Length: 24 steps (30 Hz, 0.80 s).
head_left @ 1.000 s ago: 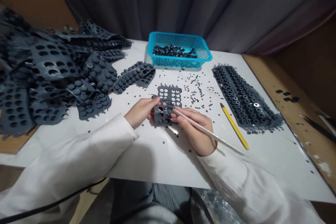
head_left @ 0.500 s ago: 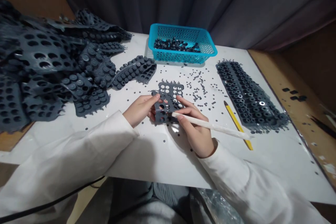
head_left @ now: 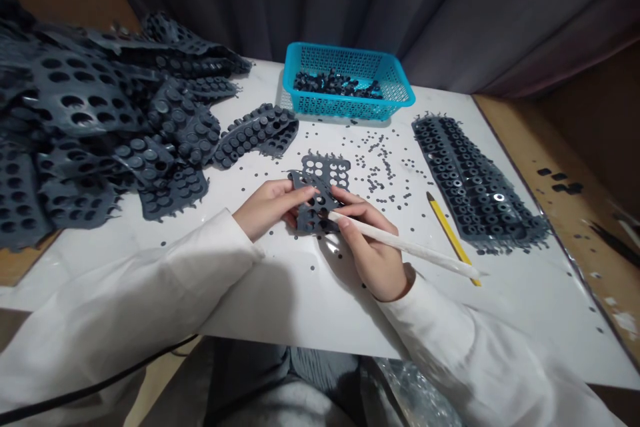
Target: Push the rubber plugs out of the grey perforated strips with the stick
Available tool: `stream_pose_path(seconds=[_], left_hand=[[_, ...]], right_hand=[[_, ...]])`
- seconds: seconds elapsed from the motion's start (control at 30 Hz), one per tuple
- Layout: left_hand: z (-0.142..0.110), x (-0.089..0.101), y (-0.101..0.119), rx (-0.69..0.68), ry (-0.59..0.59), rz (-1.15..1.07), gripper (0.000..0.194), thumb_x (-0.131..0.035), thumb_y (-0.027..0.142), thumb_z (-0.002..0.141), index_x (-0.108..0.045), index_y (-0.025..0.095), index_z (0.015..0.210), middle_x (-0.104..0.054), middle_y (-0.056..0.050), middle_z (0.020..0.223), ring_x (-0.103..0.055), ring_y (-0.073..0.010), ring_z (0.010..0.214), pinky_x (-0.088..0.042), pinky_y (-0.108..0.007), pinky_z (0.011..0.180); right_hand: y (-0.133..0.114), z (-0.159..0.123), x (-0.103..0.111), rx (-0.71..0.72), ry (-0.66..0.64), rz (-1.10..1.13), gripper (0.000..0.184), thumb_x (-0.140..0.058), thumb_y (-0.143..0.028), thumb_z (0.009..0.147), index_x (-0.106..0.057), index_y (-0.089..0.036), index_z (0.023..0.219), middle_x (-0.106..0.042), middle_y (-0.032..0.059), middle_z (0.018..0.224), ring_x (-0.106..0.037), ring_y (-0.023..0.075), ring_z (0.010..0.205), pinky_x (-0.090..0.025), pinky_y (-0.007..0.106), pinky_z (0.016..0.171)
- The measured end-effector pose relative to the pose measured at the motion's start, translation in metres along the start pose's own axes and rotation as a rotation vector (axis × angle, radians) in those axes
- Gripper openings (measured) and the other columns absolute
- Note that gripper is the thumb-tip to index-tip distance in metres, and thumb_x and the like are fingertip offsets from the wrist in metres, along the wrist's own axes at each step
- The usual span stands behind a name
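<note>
My left hand (head_left: 265,208) grips the left edge of a dark grey rubber sheet (head_left: 306,221) punched with rows of round holes, the thumb lying on its top face. The fingers beneath the sheet are mostly hidden. In my right hand (head_left: 376,250) is a thin white stick (head_left: 415,247), held like a pen, its near end by the sheet's right side. The right fingertips also rest at that side of the sheet. Just beyond, a second holed piece (head_left: 327,163) lies flat on the white tabletop; whether it joins the held sheet I cannot tell.
A blue basket (head_left: 345,108) with small black parts stands at the back. Grey moulded rubber sheets (head_left: 95,100) are heaped at the left. To the right lie a yellow cutter-like tool (head_left: 453,237) and a sheet of ring-shaped parts (head_left: 480,193). Small dark discs (head_left: 383,170) litter the tabletop.
My left thumb has slid right across the held sheet. The white stick has turned, its broader side now showing. The whole view shifted slightly; the basket and heap look undisturbed.
</note>
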<state>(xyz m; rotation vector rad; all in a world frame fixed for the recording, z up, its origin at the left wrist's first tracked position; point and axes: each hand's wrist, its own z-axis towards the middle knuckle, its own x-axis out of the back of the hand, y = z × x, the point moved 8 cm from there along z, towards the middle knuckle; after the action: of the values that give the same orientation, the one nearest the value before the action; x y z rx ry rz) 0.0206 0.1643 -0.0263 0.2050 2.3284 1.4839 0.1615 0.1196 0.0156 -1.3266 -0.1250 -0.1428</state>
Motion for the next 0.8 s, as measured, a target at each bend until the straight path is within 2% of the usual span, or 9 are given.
stream_pose_path(seconds=[0.1,0.17,0.27,0.5,0.57,0.63,0.7,0.77,0.8], left_hand=[[-0.002,-0.004,0.000,0.021,-0.049,-0.024,0.045,-0.077,0.029,0.059,-0.062,0.010,0.097,-0.068,-0.005,0.074,-0.063,-0.0155,0.065,-0.050,-0.027,0.063],[-0.003,-0.003,0.000,0.012,-0.039,0.009,0.035,-0.075,0.026,0.060,-0.064,0.010,0.089,-0.068,-0.006,0.075,-0.064,-0.0165,0.069,-0.050,-0.028,0.067],[-0.004,0.000,-0.001,-0.020,-0.009,0.109,0.024,-0.070,0.028,0.066,-0.066,0.011,0.083,-0.068,-0.004,0.072,-0.064,-0.0151,0.068,-0.050,-0.025,0.065],[-0.008,0.000,0.008,-0.173,0.011,0.299,0.026,-0.064,0.035,0.073,-0.067,0.012,0.085,-0.068,-0.006,0.080,-0.063,-0.0170,0.073,-0.050,-0.026,0.066],[-0.012,0.001,0.020,-0.291,0.057,0.447,0.025,-0.063,0.032,0.073,-0.068,0.012,0.086,-0.067,-0.007,0.081,-0.062,-0.0177,0.074,-0.050,-0.027,0.066],[-0.022,-0.002,0.038,-0.514,0.116,0.634,0.020,-0.063,0.028,0.072,-0.070,0.013,0.083,-0.065,-0.008,0.082,-0.060,-0.0179,0.077,-0.049,-0.027,0.067],[-0.039,-0.010,0.051,-0.752,0.134,0.771,0.012,-0.064,0.024,0.072,-0.071,0.015,0.075,-0.062,-0.007,0.079,-0.058,-0.0159,0.073,-0.047,-0.025,0.064],[-0.055,-0.021,0.050,-0.865,0.050,0.832,0.012,-0.061,0.021,0.074,-0.070,0.015,0.068,-0.058,-0.005,0.070,-0.054,-0.0124,0.062,-0.042,-0.023,0.055],[-0.062,-0.026,0.045,-0.853,-0.016,0.866,0.014,-0.059,0.019,0.075,-0.070,0.015,0.067,-0.056,-0.004,0.064,-0.052,-0.0109,0.056,-0.040,-0.022,0.050]], right_hand=[[-0.003,-0.001,-0.002,0.008,-0.013,-0.036,0.008,-0.056,-0.023,0.083,-0.062,-0.020,0.087,-0.064,0.0088,0.113,-0.058,0.0212,0.109,-0.043,0.042,0.097],[-0.007,-0.002,-0.002,0.030,-0.016,-0.072,0.007,-0.055,-0.022,0.084,-0.061,-0.020,0.087,-0.066,0.0087,0.108,-0.059,0.0212,0.106,-0.044,0.042,0.096],[-0.014,-0.003,-0.002,0.082,-0.004,-0.121,0.007,-0.054,-0.020,0.084,-0.060,-0.021,0.087,-0.068,0.0087,0.104,-0.060,0.0207,0.105,-0.045,0.041,0.094],[-0.018,-0.005,-0.002,0.137,0.011,-0.178,0.008,-0.054,-0.017,0.083,-0.059,-0.021,0.088,-0.067,0.0088,0.101,-0.061,0.0200,0.101,-0.047,0.041,0.091],[-0.023,-0.006,0.001,0.188,0.026,-0.163,0.009,-0.054,-0.018,0.082,-0.059,-0.023,0.087,-0.067,0.0080,0.101,-0.060,0.0214,0.100,-0.046,0.043,0.090],[-0.034,-0.008,0.008,0.282,0.055,-0.126,0.008,-0.055,-0.021,0.080,-0.059,-0.025,0.085,-0.068,0.0059,0.096,-0.061,0.0230,0.095,-0.044,0.046,0.091],[-0.049,-0.008,0.025,0.375,0.160,-0.053,0.004,-0.055,-0.026,0.079,-0.059,-0.027,0.080,-0.068,0.0023,0.083,-0.062,0.0222,0.083,-0.041,0.049,0.093],[-0.060,-0.008,0.048,0.412,0.334,0.062,0.006,-0.053,-0.028,0.078,-0.058,-0.028,0.075,-0.063,-0.0002,0.071,-0.059,0.0195,0.070,-0.040,0.048,0.092],[-0.061,-0.007,0.058,0.406,0.414,0.122,0.007,-0.053,-0.028,0.078,-0.058,-0.027,0.074,-0.060,-0.0006,0.068,-0.057,0.0182,0.066,-0.042,0.045,0.089]])
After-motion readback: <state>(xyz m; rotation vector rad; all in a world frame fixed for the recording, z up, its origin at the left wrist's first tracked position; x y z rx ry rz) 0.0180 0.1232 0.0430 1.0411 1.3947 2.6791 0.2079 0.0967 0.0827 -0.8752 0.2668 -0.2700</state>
